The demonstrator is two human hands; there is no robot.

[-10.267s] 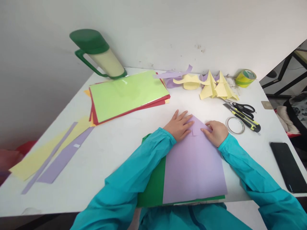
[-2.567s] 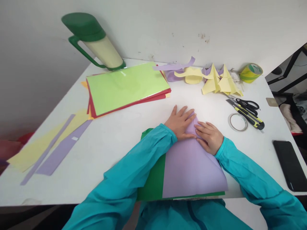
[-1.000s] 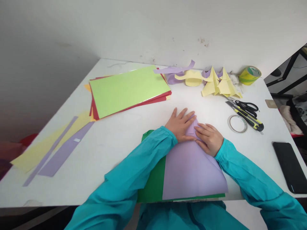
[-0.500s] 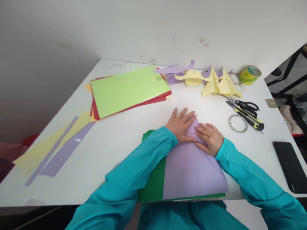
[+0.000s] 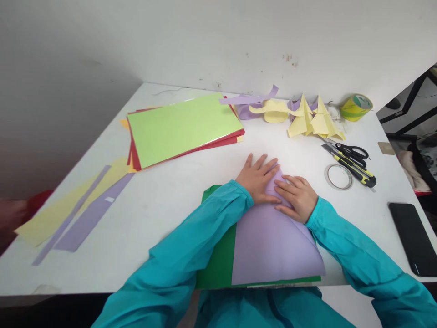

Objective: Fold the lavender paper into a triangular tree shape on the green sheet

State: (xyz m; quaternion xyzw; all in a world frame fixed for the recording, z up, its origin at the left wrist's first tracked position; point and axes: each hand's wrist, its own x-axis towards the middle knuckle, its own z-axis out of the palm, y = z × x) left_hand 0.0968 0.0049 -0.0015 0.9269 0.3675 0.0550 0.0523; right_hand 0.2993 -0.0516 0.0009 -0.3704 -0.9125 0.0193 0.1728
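In front of me lies a sheet of purple paper [image 5: 273, 248], its far end folded to a narrow point and its wide part spread towards the table's front edge. My left hand [image 5: 256, 181] rests flat on the left side of the folded point with its fingers spread. On the right side, my right hand [image 5: 299, 198] presses the folded layer with its fingers stretched out and close to the left thumb. Under the purple paper is a dark green sheet [image 5: 218, 259]. Both hands partly hide the folds.
A stack of coloured paper [image 5: 186, 130] lies back left, with purple and yellow paper strips [image 5: 92, 214] nearer. Folded yellow shapes [image 5: 309, 120] and a tape roll [image 5: 356, 107] stand by the wall. Scissors [image 5: 353, 152], a utility knife [image 5: 351, 166], a thin tape ring [image 5: 339, 176] and a phone [image 5: 412, 238] lie right.
My right hand has shifted slightly left over the fold, with its fingertips closer to my left hand. My left hand has stayed in place.
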